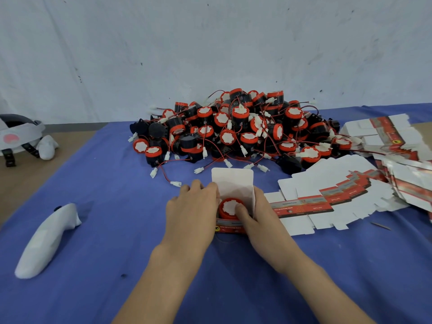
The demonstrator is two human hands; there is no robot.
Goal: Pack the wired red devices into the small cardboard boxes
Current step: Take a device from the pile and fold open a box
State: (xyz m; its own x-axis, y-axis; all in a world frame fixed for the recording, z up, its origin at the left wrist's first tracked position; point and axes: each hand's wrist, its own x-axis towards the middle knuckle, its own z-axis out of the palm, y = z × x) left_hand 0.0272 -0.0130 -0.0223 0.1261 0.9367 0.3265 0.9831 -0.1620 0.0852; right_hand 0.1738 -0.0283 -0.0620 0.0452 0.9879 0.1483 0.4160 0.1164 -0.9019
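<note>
Sitting upright in the open small cardboard box (232,181), one red device (226,206) shows its white-faced top. The box stands near the front centre of the blue cloth (105,230), with its white lid flap raised on the far side.

The left hand (194,206) grips the box's left side with curled fingers. The right hand (259,218) holds the right wall, its thumb inside and pressing on the device's white face; its other fingers are hidden behind the wall.

Just beyond the flap lies the pile of devices (233,129), red-and-black bodies tangled in red and black wires. Loose white connectors trail off its near edge. One connector (175,183) lies just beside the left hand's fingertips.

Flat box blanks (339,195) fan out on the cloth from close to the right hand, and they overlap one another. A second stack (385,134) lies farther right, touching the pile's right edge and running to the frame's right edge.

Open cloth lies to the left, between the left hand and a white handheld object (46,239), and in front between the forearms.

The cloth's left edge slants across a bare tabletop (21,174). A headset (18,134) rests there near the wall (210,43).
</note>
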